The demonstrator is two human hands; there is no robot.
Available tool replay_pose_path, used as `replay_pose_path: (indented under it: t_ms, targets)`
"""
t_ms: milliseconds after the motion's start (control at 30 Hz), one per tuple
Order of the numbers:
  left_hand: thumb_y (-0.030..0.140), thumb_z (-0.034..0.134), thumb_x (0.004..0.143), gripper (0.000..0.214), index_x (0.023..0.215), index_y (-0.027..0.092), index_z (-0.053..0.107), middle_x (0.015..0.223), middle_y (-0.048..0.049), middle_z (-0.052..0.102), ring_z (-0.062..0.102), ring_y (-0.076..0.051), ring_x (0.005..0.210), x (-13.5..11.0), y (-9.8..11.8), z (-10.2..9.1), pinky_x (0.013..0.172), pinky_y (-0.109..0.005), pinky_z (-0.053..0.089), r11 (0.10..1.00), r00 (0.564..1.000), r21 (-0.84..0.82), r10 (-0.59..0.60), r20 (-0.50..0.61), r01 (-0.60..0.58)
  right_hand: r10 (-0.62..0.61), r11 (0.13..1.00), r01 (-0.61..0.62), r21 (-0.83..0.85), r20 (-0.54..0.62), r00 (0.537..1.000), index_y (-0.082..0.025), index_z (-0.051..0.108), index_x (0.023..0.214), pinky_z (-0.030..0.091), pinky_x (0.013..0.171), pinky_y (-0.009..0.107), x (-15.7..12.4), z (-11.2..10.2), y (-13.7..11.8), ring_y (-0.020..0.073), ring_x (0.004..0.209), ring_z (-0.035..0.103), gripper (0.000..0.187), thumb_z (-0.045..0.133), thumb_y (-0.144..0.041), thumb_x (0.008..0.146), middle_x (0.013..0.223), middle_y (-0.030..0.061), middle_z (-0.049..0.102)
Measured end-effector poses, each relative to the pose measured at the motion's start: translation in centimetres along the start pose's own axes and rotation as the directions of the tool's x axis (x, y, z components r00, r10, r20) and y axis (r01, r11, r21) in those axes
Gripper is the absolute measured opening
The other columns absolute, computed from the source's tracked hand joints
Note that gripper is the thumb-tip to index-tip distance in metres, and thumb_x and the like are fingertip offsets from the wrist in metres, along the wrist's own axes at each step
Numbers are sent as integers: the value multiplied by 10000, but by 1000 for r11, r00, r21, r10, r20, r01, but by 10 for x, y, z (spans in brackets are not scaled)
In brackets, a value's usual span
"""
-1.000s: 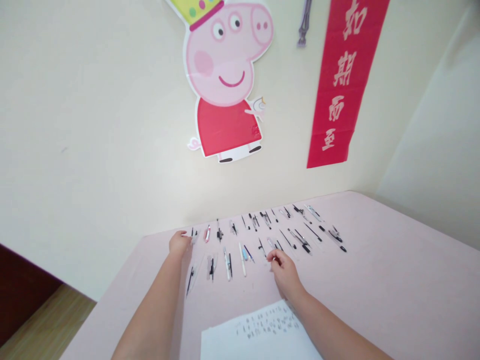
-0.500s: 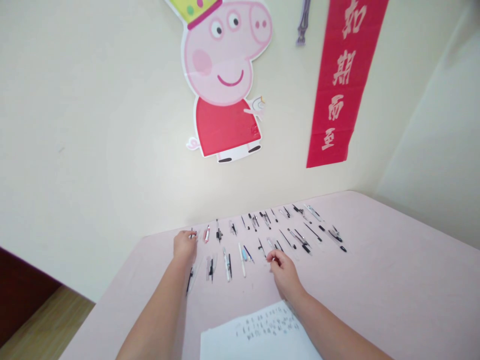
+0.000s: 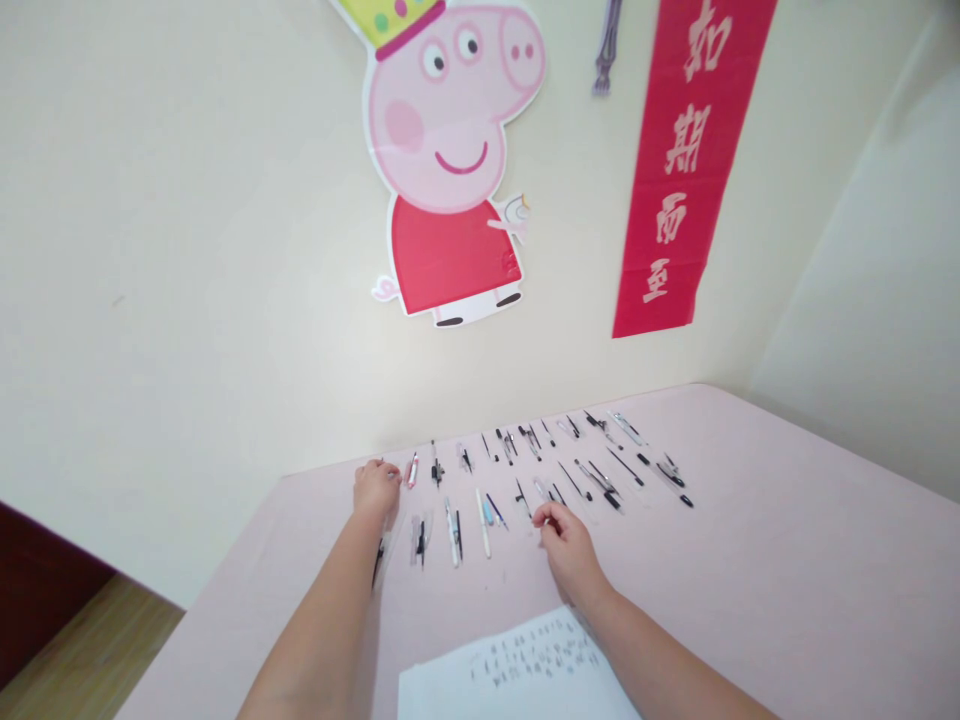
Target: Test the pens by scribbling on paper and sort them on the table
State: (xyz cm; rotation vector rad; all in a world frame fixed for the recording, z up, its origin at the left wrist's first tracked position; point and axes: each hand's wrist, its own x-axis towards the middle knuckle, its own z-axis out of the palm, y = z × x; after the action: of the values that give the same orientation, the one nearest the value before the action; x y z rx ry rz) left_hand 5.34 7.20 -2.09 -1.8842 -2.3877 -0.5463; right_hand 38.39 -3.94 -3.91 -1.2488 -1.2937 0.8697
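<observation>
Dismantled pens lie in two rough rows on the pink tabletop. My left hand (image 3: 377,488) is at the left end of the back row, fingers curled down over small pen parts that it mostly hides. Just right of it lies a red-and-white pen (image 3: 412,470). Under my left forearm, a black refill and clear barrel (image 3: 381,550) show in part. My right hand (image 3: 568,548) rests by the front row, its fingers curled together; whatever they pinch is too small to make out. Near its fingertips are a black refill (image 3: 523,497) and a clear barrel (image 3: 541,488).
A sheet of paper with handwriting (image 3: 517,690) lies at the near edge between my forearms. Other pen parts, such as a white pen (image 3: 483,522) and a black cap (image 3: 686,501), are spread along the table (image 3: 795,560). The wall (image 3: 225,300) stands right behind.
My left hand has shifted slightly to the right and now covers the dark refill and clear piece that showed at its fingertips. My right hand has stayed in place.
</observation>
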Motion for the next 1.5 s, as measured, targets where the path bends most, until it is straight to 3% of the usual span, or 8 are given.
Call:
replay_pose_path:
  t_ms: [333,500,633,1133,1333,1500]
  targets:
    - [290,596,726,179,846,202,694,1061,-78,616,529,-253,1064,0,-15,0,976,-323,354,999,999,-33,35,-34,-36,-11,1000,10,27,3,1000,-201,565,694,393,636,280,1,1,7,196,697,531,171,413,-143,640,714,30,587]
    - [271,492,804,249,931,155,671,1037,-122,630,577,-226,999,1,-19,-3,899,-293,413,998,996,-53,-38,-77,33,-3,1000,3,23,7,1000,-203,562,703,388,627,277,1,0,6,192,684,524,177,407,-143,643,724,25,581]
    - [265,524,786,232,903,153,689,1027,-131,651,586,-232,998,0,-23,-3,894,-289,413,997,997,-56,-49,-68,45,8,1000,-8,16,10,1000,-201,559,705,385,629,277,0,0,6,187,670,519,173,405,-148,645,721,22,577]
    - [229,433,824,348,1076,149,658,1114,-115,642,563,-222,1080,-8,-16,-9,949,-296,397,1000,999,-28,-4,-43,3,1,1000,-1,26,4,1000,-195,571,696,382,629,269,1,1,6,186,682,521,174,413,-152,637,713,24,588]
    - [339,492,802,492,1230,98,516,1114,-163,610,575,-259,1044,-14,-14,-9,888,-333,429,995,994,25,-92,-54,93,14,1000,-14,25,17,1000,-203,553,697,372,628,274,0,1,5,182,662,507,165,406,-152,640,721,23,577]
    - [367,496,771,469,1122,60,543,1070,-184,573,555,-294,1004,-23,-4,-18,857,-366,427,979,981,98,-166,-104,176,16,999,-16,34,21,1000,-205,554,699,370,620,274,0,0,5,185,658,508,168,406,-152,638,716,23,580]
